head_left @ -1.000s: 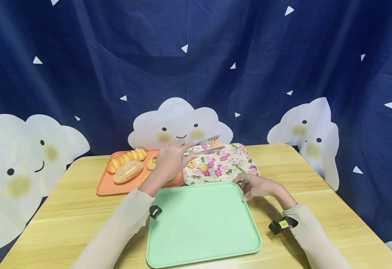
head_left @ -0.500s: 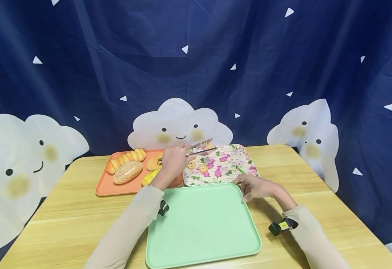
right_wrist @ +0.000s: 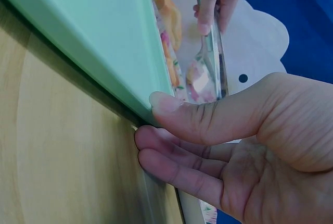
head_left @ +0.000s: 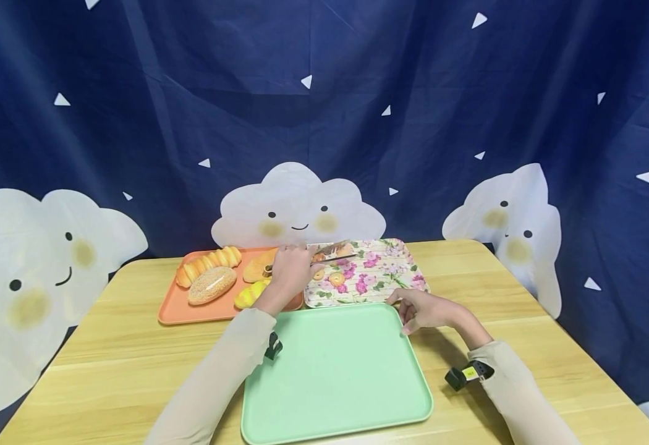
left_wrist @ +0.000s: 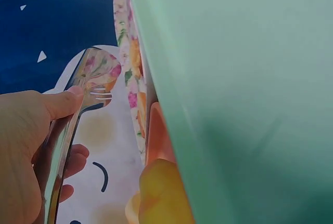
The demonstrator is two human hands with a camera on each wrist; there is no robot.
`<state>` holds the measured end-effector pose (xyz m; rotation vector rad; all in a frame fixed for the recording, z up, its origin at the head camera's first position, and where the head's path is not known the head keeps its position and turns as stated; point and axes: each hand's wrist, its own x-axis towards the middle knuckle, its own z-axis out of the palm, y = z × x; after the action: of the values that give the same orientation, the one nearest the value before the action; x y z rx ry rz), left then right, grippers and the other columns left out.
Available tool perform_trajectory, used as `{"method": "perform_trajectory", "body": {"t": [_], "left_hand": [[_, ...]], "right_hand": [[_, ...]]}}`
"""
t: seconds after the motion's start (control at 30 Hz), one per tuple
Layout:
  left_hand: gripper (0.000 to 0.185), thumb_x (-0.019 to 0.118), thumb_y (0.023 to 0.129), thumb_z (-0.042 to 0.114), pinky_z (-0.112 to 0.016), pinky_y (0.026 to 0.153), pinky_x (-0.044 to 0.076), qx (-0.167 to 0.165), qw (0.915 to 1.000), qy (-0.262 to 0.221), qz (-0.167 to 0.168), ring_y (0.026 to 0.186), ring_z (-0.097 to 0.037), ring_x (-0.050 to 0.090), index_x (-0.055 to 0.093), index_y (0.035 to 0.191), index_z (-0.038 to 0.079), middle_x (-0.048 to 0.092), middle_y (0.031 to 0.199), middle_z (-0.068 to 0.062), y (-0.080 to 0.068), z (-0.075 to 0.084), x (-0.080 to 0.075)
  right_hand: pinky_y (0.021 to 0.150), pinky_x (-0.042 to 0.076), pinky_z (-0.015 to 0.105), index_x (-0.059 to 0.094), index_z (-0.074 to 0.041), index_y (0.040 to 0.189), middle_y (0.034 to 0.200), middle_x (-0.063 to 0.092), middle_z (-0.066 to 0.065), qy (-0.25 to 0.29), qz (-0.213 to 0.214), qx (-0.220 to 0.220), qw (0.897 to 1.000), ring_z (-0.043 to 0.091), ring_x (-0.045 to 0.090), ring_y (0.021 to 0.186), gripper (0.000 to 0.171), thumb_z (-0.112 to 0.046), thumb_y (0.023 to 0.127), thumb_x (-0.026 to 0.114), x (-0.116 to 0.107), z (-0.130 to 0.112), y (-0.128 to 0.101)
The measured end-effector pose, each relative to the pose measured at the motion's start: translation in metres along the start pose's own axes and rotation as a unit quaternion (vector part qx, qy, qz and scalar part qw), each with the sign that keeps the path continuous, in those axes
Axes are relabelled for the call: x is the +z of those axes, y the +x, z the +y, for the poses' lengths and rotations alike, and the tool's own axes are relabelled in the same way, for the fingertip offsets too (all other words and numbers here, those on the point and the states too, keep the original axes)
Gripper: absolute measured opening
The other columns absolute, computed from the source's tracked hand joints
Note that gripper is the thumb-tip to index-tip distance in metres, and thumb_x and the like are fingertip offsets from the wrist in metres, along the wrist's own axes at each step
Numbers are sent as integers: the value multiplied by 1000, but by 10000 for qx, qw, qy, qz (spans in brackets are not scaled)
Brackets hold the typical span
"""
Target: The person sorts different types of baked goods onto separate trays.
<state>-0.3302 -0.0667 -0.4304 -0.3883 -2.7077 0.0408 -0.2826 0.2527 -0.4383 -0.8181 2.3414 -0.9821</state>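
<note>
In the head view my left hand (head_left: 291,271) grips a pair of metal serving tongs (left_wrist: 58,148), which reach over the flower-print tray (head_left: 391,266). One tong end is spoon-shaped and the other forked, as the left wrist view shows. A small tan bread piece (head_left: 347,250) lies near the tips; whether they clasp it I cannot tell. Ring-shaped cookies (head_left: 337,279) rest on that tray. With thumb on top of the rim and fingers curled below it, my right hand (right_wrist: 244,130) holds the far right corner of the light green tray (head_left: 335,371).
Left of the flower-print tray stands an orange tray (head_left: 180,314). It bears a ridged long bread (head_left: 207,264), a seeded roll (head_left: 212,285), a yellow bread (head_left: 251,294) and another tan bread (head_left: 259,267). Wooden table (head_left: 135,371) surrounds the trays; a blue curtain (head_left: 324,123) hangs behind.
My left hand with the tongs has shifted, and the tong tips have come lower and to the left over the flower-print tray. The right hand has stayed at the green tray's corner.
</note>
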Motion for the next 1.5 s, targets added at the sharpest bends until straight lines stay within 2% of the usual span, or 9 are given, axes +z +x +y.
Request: {"method": "perform_trajectory", "body": {"t": [0.2,0.63,0.97,1.13,1.2,1.27,1.37,1.43,1.5], "left_hand": [[52,68,94,52,-44,95,53,-33,9999,-32,-149,101,-27,72,68,135,19,76,116,-5,2,1,2],[52,70,91,54,-44,90,55,61,9999,-96,104,93,-28,73,72,126,15,76,107,-7,-1,-1,0],[62,68,91,59,-44,92,55,-98,9993,-356,43,106,-32,71,67,135,14,73,120,-11,-8,-8,-14],[63,70,91,55,-47,94,54,-112,9962,-854,149,115,-35,67,64,137,12,68,131,-12,-18,-19,-28],[63,72,90,53,-45,83,56,-75,9938,-1072,293,107,-34,68,63,139,14,69,128,-11,-24,-25,-34],[64,74,89,53,-42,69,55,-14,9922,-1156,469,92,-31,68,61,142,18,71,118,-10,-29,-33,-40],[65,76,87,53,-39,61,49,-21,9892,-1312,655,79,-27,61,62,141,20,70,106,-8,-39,-48,-49],[64,76,87,54,-41,68,48,-108,9865,-1487,672,80,-27,61,63,139,19,69,103,-7,-46,-59,-56],[63,76,87,52,-44,76,49,-236,9818,-1783,605,86,-28,63,65,137,15,69,109,-8,-54,-71,-64]], "right_hand": [[68,53,26,49,11,132,92,63,17,-32,-9,-77,10000,17,60,79,57,7,82,77,-1,-1,0],[68,53,26,48,12,132,91,63,17,11,-7,-40,10000,18,60,79,58,8,81,77,-1,-4,0],[68,53,26,48,11,131,92,63,17,84,12,30,10000,18,61,79,58,7,82,77,0,-3,1],[67,53,26,48,11,131,91,63,17,101,22,35,9999,18,61,78,57,7,82,77,0,-1,0],[66,53,26,48,11,130,91,63,17,106,27,37,9999,18,61,78,57,7,81,78,0,-1,0],[66,53,26,48,11,131,91,63,18,124,20,34,9999,18,61,78,57,7,81,77,1,-2,-1],[66,53,25,48,11,131,91,63,18,126,17,9,9999,17,60,78,57,8,82,77,1,-2,-1],[66,52,25,48,11,131,91,63,18,107,25,-10,9999,17,60,78,57,8,82,77,2,-1,-1],[66,52,25,48,12,131,91,63,19,91,27,-44,9999,17,60,77,58,8,82,78,2,-1,-1]]}}
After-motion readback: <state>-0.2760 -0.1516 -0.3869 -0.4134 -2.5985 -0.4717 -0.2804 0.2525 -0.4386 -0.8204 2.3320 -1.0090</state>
